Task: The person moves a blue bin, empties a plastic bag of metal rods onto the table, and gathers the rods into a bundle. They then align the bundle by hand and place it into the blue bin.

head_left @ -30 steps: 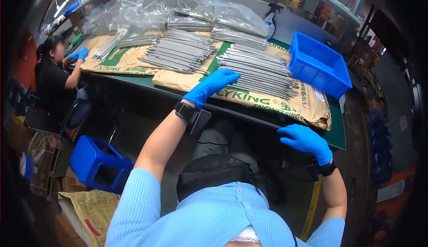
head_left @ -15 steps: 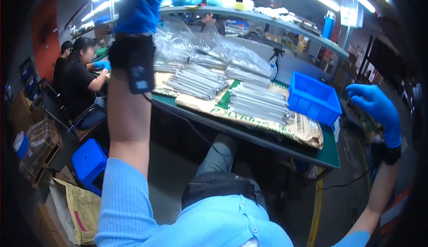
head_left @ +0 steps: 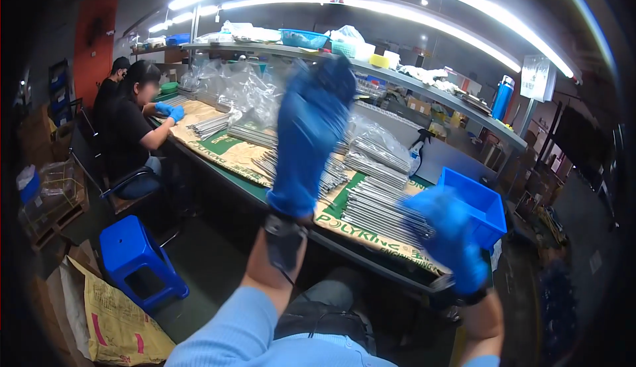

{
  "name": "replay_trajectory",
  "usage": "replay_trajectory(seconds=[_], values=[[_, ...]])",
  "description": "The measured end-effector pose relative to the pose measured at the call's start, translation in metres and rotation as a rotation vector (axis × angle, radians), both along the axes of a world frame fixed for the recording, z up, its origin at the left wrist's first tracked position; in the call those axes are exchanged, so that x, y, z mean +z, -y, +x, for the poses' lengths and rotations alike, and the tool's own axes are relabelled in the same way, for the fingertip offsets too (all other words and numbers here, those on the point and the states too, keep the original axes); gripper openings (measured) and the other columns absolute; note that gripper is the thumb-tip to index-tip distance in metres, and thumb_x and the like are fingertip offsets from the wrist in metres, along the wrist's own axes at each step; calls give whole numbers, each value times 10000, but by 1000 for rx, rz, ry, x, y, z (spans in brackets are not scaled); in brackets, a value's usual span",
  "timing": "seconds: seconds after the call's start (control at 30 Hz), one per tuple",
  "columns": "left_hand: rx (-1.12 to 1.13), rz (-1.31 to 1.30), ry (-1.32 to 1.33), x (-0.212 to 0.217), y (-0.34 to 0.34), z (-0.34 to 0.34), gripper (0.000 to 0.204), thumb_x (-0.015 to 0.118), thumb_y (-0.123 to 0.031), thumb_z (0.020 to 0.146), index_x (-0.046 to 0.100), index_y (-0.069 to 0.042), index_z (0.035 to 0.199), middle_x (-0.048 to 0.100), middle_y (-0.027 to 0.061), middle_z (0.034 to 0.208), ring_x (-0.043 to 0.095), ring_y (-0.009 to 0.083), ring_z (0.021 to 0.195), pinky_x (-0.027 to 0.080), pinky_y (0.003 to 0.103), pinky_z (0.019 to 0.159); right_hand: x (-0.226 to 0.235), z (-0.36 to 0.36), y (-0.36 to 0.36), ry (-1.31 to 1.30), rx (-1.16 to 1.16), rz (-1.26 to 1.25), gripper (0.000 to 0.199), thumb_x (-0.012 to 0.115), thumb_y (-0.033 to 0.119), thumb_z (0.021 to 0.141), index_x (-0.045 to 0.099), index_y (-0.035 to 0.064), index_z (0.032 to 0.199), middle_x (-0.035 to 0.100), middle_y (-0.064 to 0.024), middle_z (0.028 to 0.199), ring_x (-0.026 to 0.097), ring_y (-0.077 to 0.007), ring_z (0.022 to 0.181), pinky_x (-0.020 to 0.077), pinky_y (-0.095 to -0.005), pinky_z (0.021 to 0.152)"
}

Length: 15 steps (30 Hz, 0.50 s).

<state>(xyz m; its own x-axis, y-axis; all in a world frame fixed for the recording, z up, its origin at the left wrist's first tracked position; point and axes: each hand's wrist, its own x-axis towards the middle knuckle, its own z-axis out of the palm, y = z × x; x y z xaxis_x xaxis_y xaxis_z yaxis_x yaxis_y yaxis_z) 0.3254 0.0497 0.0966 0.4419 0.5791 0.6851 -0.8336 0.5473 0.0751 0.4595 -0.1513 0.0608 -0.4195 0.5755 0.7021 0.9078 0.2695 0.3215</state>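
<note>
My left hand (head_left: 311, 135), in a blue glove, is raised in front of the bench. Motion smears its fingers, so I cannot tell whether they are closed. Blue-gloved too, my right hand (head_left: 454, 231) is over the right end of a stack of thin metal rods (head_left: 377, 211), beside a blue plastic bin (head_left: 487, 198). Its fingers are blurred and I cannot make out whether they touch the rods. Behind my left hand, another pile of metal rods (head_left: 334, 178) is partly hidden. Farther back lie rods in clear plastic (head_left: 381, 148).
Printed paper sacks (head_left: 232, 161) cover the green bench. A spray bottle (head_left: 417, 152) stands behind the bin. Overhead runs a shelf (head_left: 424, 82) with baskets and a blue flask (head_left: 503, 97). At left, a gloved co-worker (head_left: 136, 118) sits near a blue stool (head_left: 139, 258).
My left hand has come down and to the right from the top edge. My right hand has moved left from beyond the bin to the rods. The view has shifted, showing more bench at left.
</note>
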Motion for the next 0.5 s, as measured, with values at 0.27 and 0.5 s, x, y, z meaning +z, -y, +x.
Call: replay_trajectory(seconds=[0.27,0.5], values=[[-203,-330,-400,-107,-56,157,342,396,-279,936,577,3,1009,618,144,1014,591,257,924,461,363,835,-89,12,-96,-342,160,-72,344,671,38,688,626,92,1025,585,-59,895,560,-240,778,464,-325,649],[-238,-347,-411,-196,-87,207,332,410,-254,927,578,18,1016,614,143,1005,580,252,933,465,368,828,-142,48,-127,-449,47,-218,304,632,53,698,622,83,1001,581,-57,878,564,-230,755,464,-323,614]])
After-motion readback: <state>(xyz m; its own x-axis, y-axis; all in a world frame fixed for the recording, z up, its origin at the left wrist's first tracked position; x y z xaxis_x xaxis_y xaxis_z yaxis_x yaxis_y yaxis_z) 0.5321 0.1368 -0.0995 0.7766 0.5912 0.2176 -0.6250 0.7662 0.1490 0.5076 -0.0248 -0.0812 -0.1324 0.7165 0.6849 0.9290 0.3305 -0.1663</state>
